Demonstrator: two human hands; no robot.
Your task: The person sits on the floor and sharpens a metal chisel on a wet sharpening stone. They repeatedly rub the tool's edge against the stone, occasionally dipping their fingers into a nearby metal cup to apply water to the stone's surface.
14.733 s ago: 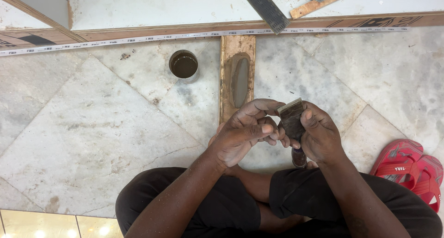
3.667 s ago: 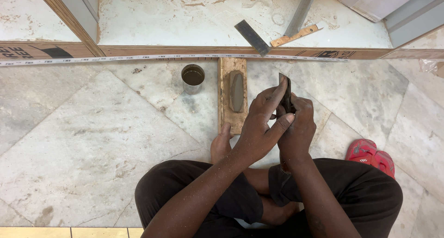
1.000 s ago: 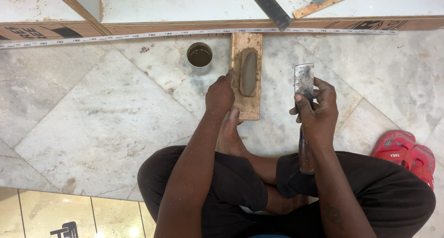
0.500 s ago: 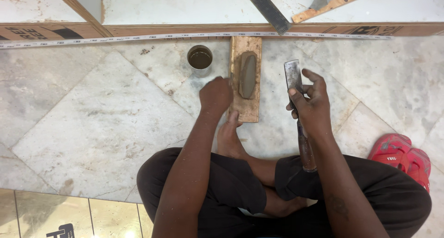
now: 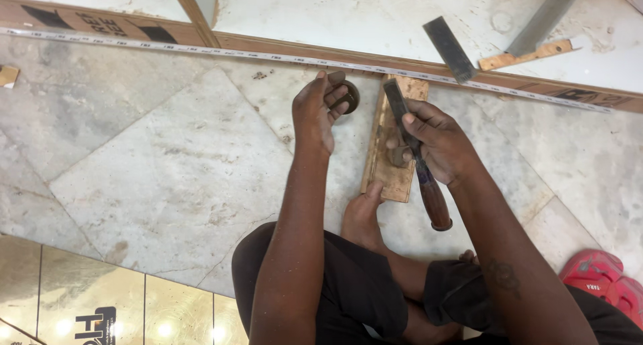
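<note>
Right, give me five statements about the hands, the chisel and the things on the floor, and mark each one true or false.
1. The right hand holds a chisel with a reddish-brown wooden handle. True.
2. The chisel's blade lies over the wooden block that carries the sharpening stone. True.
3. The left hand grips the chisel's handle. False: its fingers reach to the small round container beside the block.
4. A bare foot touches the near end of the wooden block. True.
5. The red sandals lie beside the left arm. False: they lie at the right edge, by the right arm.
</note>
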